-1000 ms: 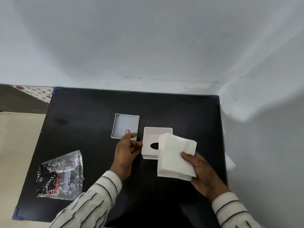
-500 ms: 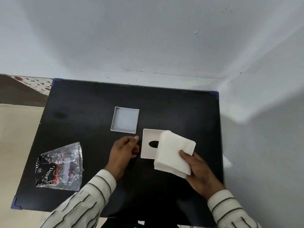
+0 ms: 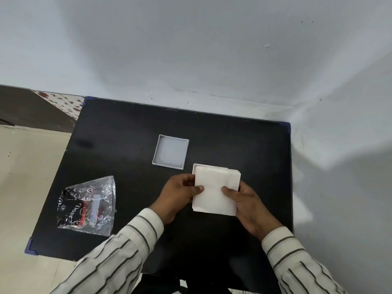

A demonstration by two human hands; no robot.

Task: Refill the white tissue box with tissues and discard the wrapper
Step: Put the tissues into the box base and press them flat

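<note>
A stack of white tissues [image 3: 216, 190] is held flat above the middle of the black table [image 3: 127, 132]. My left hand [image 3: 180, 194] grips its left edge and my right hand [image 3: 246, 200] grips its right edge. Under the stack lies the white tissue box part with the slot [image 3: 196, 165]; only its far left corner shows. The other half of the box [image 3: 170, 151], a shallow open white tray, lies just beyond to the left. The clear plastic wrapper [image 3: 89, 206] with black and red print lies at the table's left front.
Pale walls meet in a corner behind and to the right of the table. The table's left edge drops to a beige floor [image 3: 25, 187]. My striped sleeves [image 3: 118, 251] cross the table's front edge.
My right hand brought the tissue stack left over the slotted box part. My left hand moved right and took hold of the stack's left edge.
</note>
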